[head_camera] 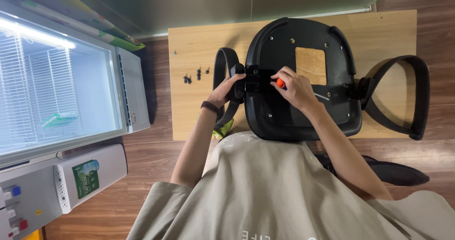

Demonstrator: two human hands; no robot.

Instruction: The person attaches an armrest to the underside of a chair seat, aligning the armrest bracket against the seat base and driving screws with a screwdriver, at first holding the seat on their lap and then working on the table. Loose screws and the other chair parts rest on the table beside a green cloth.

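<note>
Tabletop (pixel 199 112): armrest (pixel 226 69) under left hand (pixel 227 88), seemingly gripped.

A white glass-door fridge (pixel 57 79) with wire shelves glows at nine o'clock. Below it, at seven o'clock, stands a white water dispenser (pixel 66 183) on the brown wooden floor (pixel 142 173).

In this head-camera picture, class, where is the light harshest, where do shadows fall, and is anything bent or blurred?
Head view: the lit fridge glares nearly white along its top strip; the chair seat and armrest cast soft shadows on the wooden board; straight edges bow outward toward the corners, a wide-lens effect; the left hand and right hand look sharp, with no motion blur.
</note>
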